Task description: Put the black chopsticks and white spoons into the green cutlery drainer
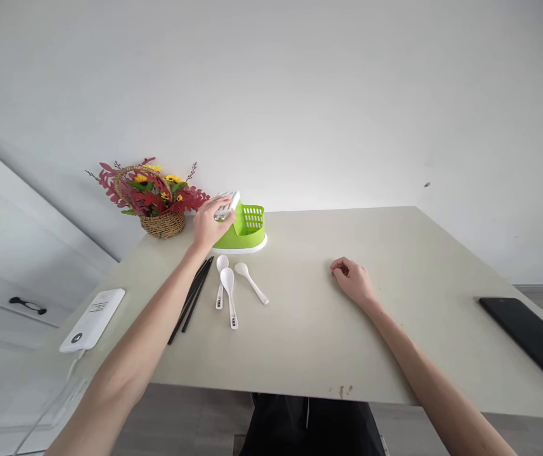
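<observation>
My left hand [211, 223] reaches to the back left of the table and grips a white slotted lid [229, 201], fingers over its top and thumb at its near side. The lid is at the left part of a green utensil holder [247, 237] with a white base and a lattice-walled compartment. Whether the lid rests on the holder or is raised, I cannot tell. In front lie white spoons [228, 282] and several black chopsticks [198, 291]. My right hand [353, 280] rests on the table, fingers curled, nothing visible in it.
Behind my left hand stands a wicker basket [163, 225] of red and yellow flowers. A white device [93, 320] with a cable lies at the left edge. A black phone-like slab [530, 339] lies at the right edge. The wall borders the table's back.
</observation>
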Action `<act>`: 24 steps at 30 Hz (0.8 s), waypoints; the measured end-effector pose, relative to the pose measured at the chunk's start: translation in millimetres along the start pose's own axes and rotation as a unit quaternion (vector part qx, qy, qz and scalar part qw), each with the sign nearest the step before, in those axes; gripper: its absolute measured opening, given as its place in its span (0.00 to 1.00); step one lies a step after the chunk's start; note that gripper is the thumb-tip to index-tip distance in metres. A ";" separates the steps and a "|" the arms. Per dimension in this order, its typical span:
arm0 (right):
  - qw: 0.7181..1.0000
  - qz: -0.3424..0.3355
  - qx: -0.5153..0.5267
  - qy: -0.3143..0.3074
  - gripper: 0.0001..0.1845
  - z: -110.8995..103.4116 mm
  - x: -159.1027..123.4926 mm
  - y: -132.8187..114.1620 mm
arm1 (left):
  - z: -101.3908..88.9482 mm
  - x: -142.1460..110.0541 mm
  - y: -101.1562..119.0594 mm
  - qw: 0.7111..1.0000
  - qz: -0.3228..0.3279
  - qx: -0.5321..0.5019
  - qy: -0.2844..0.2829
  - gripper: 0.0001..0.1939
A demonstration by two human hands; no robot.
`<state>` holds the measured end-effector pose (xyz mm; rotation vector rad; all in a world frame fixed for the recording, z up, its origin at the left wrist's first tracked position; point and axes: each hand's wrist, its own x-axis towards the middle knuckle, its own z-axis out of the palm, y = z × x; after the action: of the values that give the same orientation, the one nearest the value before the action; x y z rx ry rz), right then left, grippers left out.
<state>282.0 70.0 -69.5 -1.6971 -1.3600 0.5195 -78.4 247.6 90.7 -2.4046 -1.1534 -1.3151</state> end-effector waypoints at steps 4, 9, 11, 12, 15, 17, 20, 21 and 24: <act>1.000 0.007 0.015 0.010 0.12 0.4 0.9 0.6 | -8.9 -3.2 -7.5 1.000 0.021 -0.006 0.002 0.16; 0.999 0.023 0.036 0.022 0.13 0.0 1.9 1.1 | -22.6 -7.5 -12.9 0.999 0.029 0.011 -0.029 0.20; 0.999 0.026 0.040 0.023 0.13 0.0 1.1 0.8 | -27.6 -15.2 -7.9 0.999 0.025 0.029 -0.026 0.22; 0.999 0.028 0.041 0.022 0.13 0.0 0.1 0.4 | -30.1 -21.1 -3.4 0.999 0.021 0.036 -0.014 0.24; 0.998 0.033 0.043 0.019 0.14 -0.4 -5.7 -1.4 | -37.4 -45.3 18.0 0.998 0.001 0.041 0.040 0.25; 0.998 0.034 0.042 0.015 0.15 -0.9 -11.9 -3.5 | -42.4 -65.0 38.0 0.998 -0.012 0.028 0.063 0.25; 0.999 0.030 0.040 0.008 0.15 -0.6 -25.3 -7.8 | -49.8 -98.9 73.9 0.997 -0.019 -0.007 0.073 0.23; 0.999 0.026 0.038 0.006 0.15 0.4 -30.9 -9.5 | -51.9 -111.6 86.5 0.997 -0.018 -0.022 0.066 0.21; 0.999 0.012 0.031 -0.008 0.15 6.2 -51.3 -14.8 | -56.2 -152.0 122.7 0.995 -0.042 -0.089 -0.002 0.15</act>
<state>252.8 24.9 -70.5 -1.6641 -1.3240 0.5832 -76.6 53.1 31.7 -2.5055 -1.1971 -1.4987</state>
